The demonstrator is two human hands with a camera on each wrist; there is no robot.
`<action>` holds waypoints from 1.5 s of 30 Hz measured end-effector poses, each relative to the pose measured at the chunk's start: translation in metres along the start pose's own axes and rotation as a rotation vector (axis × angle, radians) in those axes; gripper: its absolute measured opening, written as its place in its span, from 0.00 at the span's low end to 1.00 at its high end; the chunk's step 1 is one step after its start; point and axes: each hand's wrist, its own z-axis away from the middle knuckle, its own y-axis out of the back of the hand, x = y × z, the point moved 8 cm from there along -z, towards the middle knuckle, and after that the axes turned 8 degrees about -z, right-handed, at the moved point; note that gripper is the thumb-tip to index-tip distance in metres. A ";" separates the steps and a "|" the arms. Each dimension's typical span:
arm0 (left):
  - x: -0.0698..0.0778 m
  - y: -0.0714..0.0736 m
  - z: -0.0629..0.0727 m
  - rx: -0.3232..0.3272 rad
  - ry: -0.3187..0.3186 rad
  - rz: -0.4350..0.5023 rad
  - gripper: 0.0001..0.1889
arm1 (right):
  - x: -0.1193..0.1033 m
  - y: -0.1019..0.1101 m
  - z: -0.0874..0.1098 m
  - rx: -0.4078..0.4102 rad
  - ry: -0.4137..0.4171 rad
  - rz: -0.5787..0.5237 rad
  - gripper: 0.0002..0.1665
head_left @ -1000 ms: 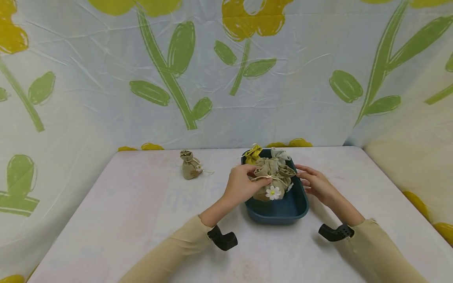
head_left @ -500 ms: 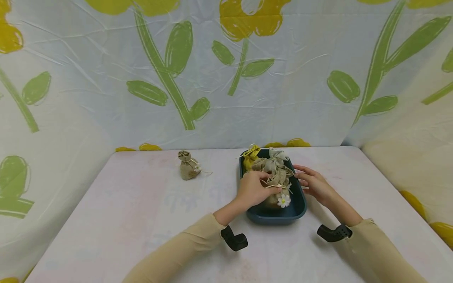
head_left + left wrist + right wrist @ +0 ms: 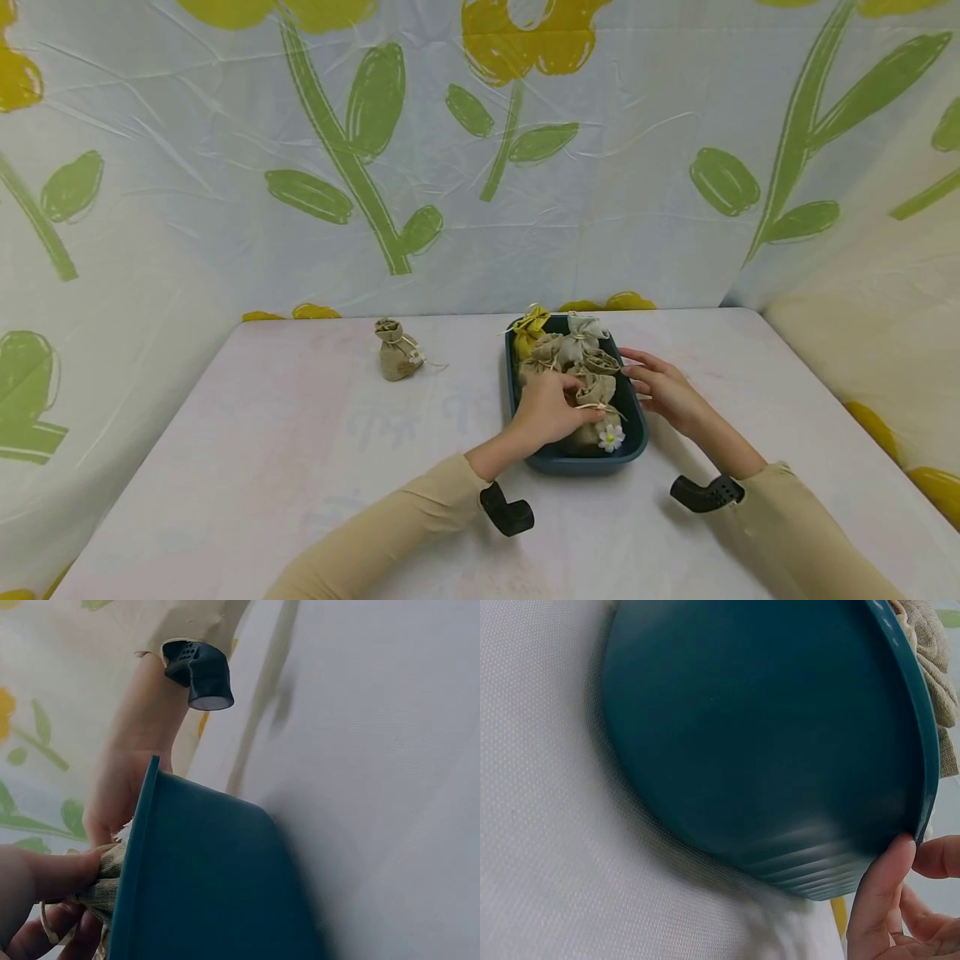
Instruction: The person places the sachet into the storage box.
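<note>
In the head view my left hand (image 3: 547, 408) pinches the gathered neck of a beige drawstring pouch (image 3: 596, 429) with a white flower on it. This pouch sits low at the near end of a dark blue plastic bin (image 3: 585, 467). The left wrist view shows thumb and fingers on the pouch's cloth (image 3: 109, 889), partly hidden by the bin wall. My right hand (image 3: 667, 392) is at the bin's right side; the right wrist view shows its thumb (image 3: 885, 885) and a finger pinching the rim. A yellow pouch (image 3: 528, 327), a pale grey pouch (image 3: 583, 333) and other beige pouches fill the far half.
Another beige drawstring pouch (image 3: 399, 354) stands on the white table (image 3: 300, 467), left of the bin near the back edge. Behind the table hangs a flower-printed cloth (image 3: 637, 167). Each wrist carries a black camera mount (image 3: 506, 508).
My left hand has moved the flower pouch down and toward the bin's near right part, uncovering the pouches behind. My right hand has stayed at the rim.
</note>
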 end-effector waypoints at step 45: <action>0.001 0.011 0.017 -0.191 -0.067 0.201 0.22 | -0.002 -0.001 0.002 0.035 0.035 0.030 0.38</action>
